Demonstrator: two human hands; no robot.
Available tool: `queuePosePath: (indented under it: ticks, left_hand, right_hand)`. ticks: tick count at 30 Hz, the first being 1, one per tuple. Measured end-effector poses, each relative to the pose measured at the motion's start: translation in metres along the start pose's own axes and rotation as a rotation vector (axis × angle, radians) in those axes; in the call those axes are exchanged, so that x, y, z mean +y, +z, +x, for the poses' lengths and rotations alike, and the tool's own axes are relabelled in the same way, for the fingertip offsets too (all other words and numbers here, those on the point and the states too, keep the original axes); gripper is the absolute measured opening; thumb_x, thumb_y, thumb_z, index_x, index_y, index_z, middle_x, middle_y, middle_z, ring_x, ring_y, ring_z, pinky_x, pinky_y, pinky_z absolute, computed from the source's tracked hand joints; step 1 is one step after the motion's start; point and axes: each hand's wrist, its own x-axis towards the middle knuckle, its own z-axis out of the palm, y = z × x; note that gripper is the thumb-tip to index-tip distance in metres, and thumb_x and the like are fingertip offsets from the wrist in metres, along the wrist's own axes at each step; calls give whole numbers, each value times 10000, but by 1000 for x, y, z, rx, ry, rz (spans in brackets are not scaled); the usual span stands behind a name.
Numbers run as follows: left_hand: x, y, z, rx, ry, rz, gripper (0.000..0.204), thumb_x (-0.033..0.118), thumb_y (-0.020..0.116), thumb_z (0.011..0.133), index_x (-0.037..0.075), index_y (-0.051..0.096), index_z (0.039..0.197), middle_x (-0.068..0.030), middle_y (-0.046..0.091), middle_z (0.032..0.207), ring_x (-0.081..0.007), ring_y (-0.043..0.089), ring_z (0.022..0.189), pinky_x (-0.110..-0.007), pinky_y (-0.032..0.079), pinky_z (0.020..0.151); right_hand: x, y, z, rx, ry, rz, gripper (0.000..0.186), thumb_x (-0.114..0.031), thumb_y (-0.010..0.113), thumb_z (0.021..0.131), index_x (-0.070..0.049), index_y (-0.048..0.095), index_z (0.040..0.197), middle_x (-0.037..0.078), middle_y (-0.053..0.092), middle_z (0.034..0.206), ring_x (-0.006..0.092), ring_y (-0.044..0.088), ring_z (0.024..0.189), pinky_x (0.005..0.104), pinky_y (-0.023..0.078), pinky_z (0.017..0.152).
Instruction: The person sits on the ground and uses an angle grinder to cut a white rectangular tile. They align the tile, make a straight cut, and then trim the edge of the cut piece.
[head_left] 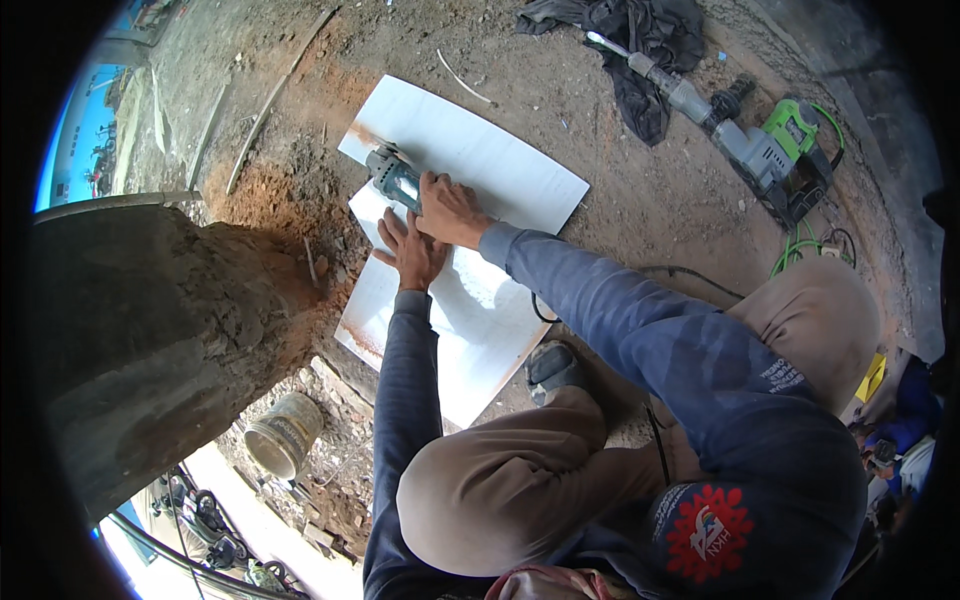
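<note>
While the right hand point(452, 208) is gripping a teal angle grinder point(398, 182) with its fingers wrapped round the body, the left hand point(415, 255) is lying palm down on the large white tile point(495, 300), just on the near side of the grinder, fingers fairly spread. The tile is resting on the dirt ground point(660, 215), pretty much mid-scene, and the grinder's head is sitting by its left edge, toward the far part.

Progress-wise, I'm reading this as partway at best. Reddish dust point(368, 135) is showing on the tile around the head, and the left edge is showing a gap, so some cutting is probably done there. I'm not spotting any clear break on the right side, so I'm guessing most of it is left. Hands and shadow are hiding the middle, so I can't tell if the two parts are joined.

Far right, a green-and-grey demolition hammer point(768, 155) is lying with its tip over some dark cloth point(655, 35). A dirty bucket point(283, 435) is sitting near left, beside a thick concrete column point(130, 320).
</note>
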Motion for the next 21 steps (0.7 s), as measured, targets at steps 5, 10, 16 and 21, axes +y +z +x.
queuePosePath:
  ticks: [5, 10, 16, 21]
  left_hand:
    - [4, -6, -1, -52, -42, 13, 963, 538, 786, 807, 166, 434, 1621, -272, 176, 1751, -531, 96, 1614, -876, 65, 1124]
    - [20, -30, -1, -75, -75, -22, 852, 492, 744, 889, 177, 438, 1619, -251, 183, 1754, -493, 116, 1621, -851, 81, 1151]
    - [57, -41, -36, 100, -47, -63, 772, 447, 663, 990, 69, 412, 1615, -229, 256, 1727, -434, 166, 1624, -672, 73, 1264]
    - [121, -19, -116, -44, -6, -76, 791, 452, 613, 999, 5, 390, 1613, -216, 296, 1721, -378, 156, 1652, -622, 20, 1287]
  right_hand:
    - [2, 0, -4, 10, -8, -9, 591, -301, 751, 923, 82, 512, 1304, 302, 672, 1212, 438, 750, 1061, 495, 619, 918]
    - [3, 1, -6, 9, -5, -17, 524, -232, 701, 932, 90, 516, 1302, 307, 671, 1202, 440, 755, 1042, 489, 622, 910]
    - [6, -2, -10, 16, 1, 9, 526, -196, 702, 916, 113, 520, 1301, 322, 676, 1192, 447, 754, 1031, 489, 622, 918]
    - [7, -2, -13, 24, -11, 14, 525, -160, 701, 905, 132, 516, 1301, 333, 676, 1175, 443, 758, 1016, 485, 628, 897]
